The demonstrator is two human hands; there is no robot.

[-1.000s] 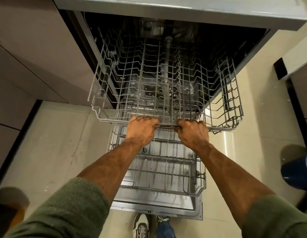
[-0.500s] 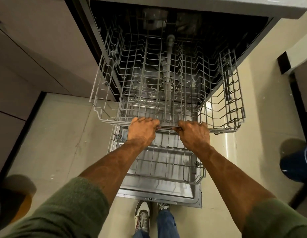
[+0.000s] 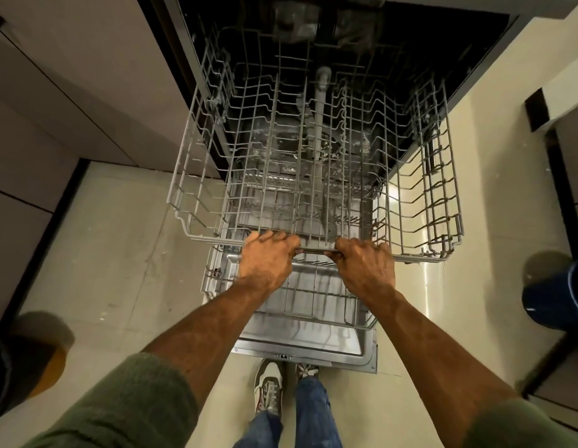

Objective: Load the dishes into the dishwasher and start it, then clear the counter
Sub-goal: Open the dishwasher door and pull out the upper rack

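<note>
The dishwasher [image 3: 494, 50] stands open below me, its door [image 3: 313, 350] folded down flat. The grey wire upper rack [image 3: 197, 176] is drawn far out over the door and holds no dishes. My left hand [image 3: 268, 260] grips the rack's front rail left of centre. My right hand [image 3: 365, 266] grips the same rail just to the right. Beneath them the lower rack [image 3: 355, 308] sits out on the door, also without dishes. No dishes are in view.
Grey cabinet fronts [image 3: 71, 101] flank the dishwasher on the left. A dark blue bin [image 3: 559, 299] stands on the pale tiled floor at the right, and a dark and yellow object [image 3: 26, 367] sits at the lower left. My shoes [image 3: 268, 386] are at the door's front edge.
The upper rack has slid further out toward me with both hands still gripping its front rail. The view has shifted a little, showing more of my shoes.
</note>
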